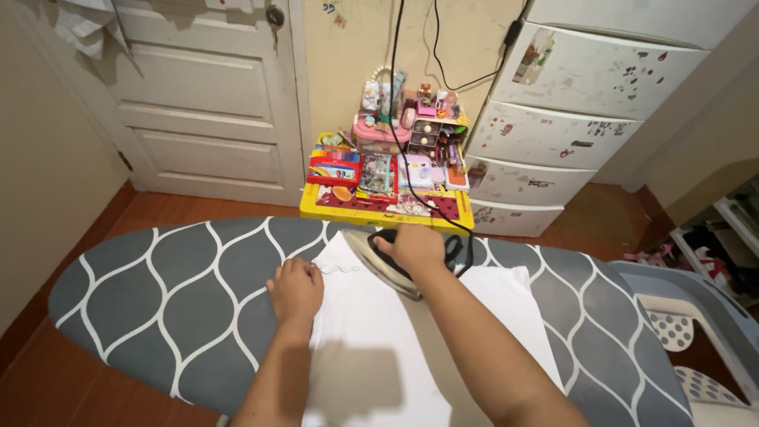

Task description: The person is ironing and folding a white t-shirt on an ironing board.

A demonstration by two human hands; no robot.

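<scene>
iron at the top of the white cloth

the board (158, 285), grey with white curved lines, carries a white cloth (371, 356) laid across its middle. the cloth lies mostly flat and smooth below the iron; its top edge, at the board's far side, looks like the part in hand. the iron (387, 261) rests there. right hand (415, 247) grips the iron's handle; left hand (296, 289), fingers curled, pins the cloth's left edge.

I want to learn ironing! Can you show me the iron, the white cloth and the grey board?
black-handled clothes iron (379, 255), head view, on its metal side.
white cloth (371, 348), head view, its flat middle.
grey patterned ironing board (182, 285), head view, bare left part.
</scene>
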